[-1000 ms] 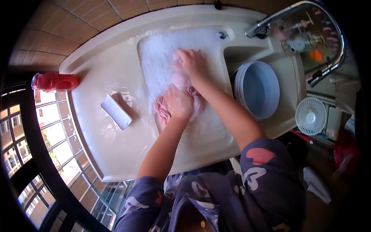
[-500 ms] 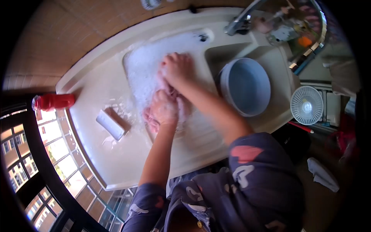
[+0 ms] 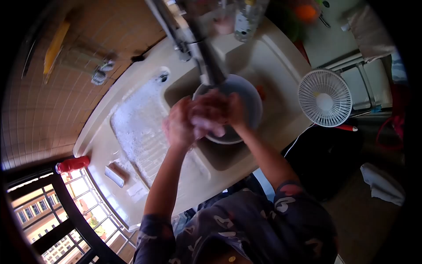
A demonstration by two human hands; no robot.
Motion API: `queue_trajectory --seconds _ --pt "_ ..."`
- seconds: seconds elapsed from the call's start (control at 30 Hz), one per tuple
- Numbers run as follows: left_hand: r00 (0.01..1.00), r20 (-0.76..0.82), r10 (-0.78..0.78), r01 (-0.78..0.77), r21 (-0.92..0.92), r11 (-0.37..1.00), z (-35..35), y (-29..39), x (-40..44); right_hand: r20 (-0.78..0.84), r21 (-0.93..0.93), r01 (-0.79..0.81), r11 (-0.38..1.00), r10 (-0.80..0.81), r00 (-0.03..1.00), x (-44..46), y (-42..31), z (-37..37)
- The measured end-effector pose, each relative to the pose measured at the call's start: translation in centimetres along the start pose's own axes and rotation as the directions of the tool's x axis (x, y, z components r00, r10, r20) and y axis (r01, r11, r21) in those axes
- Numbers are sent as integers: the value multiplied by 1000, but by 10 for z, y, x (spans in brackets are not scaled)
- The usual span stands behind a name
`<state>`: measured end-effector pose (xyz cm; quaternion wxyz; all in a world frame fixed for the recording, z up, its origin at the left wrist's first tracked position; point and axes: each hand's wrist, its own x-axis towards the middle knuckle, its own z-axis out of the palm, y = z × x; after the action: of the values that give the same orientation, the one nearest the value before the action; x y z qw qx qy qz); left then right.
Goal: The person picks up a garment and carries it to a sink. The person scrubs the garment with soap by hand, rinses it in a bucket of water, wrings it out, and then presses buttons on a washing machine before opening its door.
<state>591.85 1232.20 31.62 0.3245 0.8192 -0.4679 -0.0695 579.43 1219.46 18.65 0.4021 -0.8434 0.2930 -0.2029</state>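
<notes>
- Head view: the step in hand looks like working a wet pink cloth (image 3: 209, 115) between two hands; the next move seems to call for both holds kept firm, with the cloth within the rim of the basin (image 3: 256, 97)
- The cloth is bunched over the near left part of the basin, near side of the faucet (image 3: 207, 61), to the right of the suds (image 3: 132, 125)
- Its long axis appears to run left to right, hand to hand; being crumpled, it shows no clear end, so I cannot tell which way it points
- Left hand (image 3: 179, 123) grasps the cloth's left side, right hand (image 3: 236, 111) its right; blur hides exact finger placement
</notes>
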Motion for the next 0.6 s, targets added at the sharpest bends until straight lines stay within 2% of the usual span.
queue_trajectory --seconds 0.03,0.07,0.1,0.17,0.2,0.23,0.27,0.3,0.33,0.4,0.43,0.47,0.5,0.57,0.6 --pt "998 -36 55 -54 11 998 54 -16 15 3 -127 -46 991 47 999 3 28 -16" --pt "977 72 203 -211 123 970 72 7 26 0 -248 -95 964 98 995 6 52 -29" --pt "956 262 134 -179 157 971 98 12 32 23 -367 -153 918 173 985 6 62 -34" --pt "862 491 -127 -168 513 842 144 16 29 158 -589 -240 771 402 902 -2 49 -26" --pt "790 613 -36 -381 536 753 191 -28 21 215 -655 -229 720 468 857 0 50 -18" --pt "783 621 -30 -394 532 750 209 -40 23 271 -699 -152 699 454 849 1 60 -7" --pt "703 699 -131 -507 621 598 224 -45 24 267 -698 -160 698 461 847 5 62 -9" --pt "615 745 -258 -618 659 429 236 -48 21 332 -687 -147 711 487 808 6 62 -10" --pt "600 754 -267 -626 651 430 243 -48 24 399 -672 -136 728 511 762 5 64 -4" --pt "431 755 -495 -678 633 374 257 -44 34 457 -620 -142 772 502 734 8 83 10" --pt "392 737 -551 -681 635 365 263 -48 39 499 -571 -143 809 480 721 10 97 23" --pt "374 722 -582 -668 645 371 267 -52 41 444 -527 -162 834 433 784 7 119 46" --pt "388 709 -588 -633 669 389 272 -58 44 444 -528 -162 834 433 784 9 125 56" --pt "423 691 -586 -548 710 442 277 -69 47 481 -620 -164 767 537 693 17 130 65" --pt "453 689 -566 -493 723 485 279 -75 47 568 -604 -193 774 587 576 38 80 -4"
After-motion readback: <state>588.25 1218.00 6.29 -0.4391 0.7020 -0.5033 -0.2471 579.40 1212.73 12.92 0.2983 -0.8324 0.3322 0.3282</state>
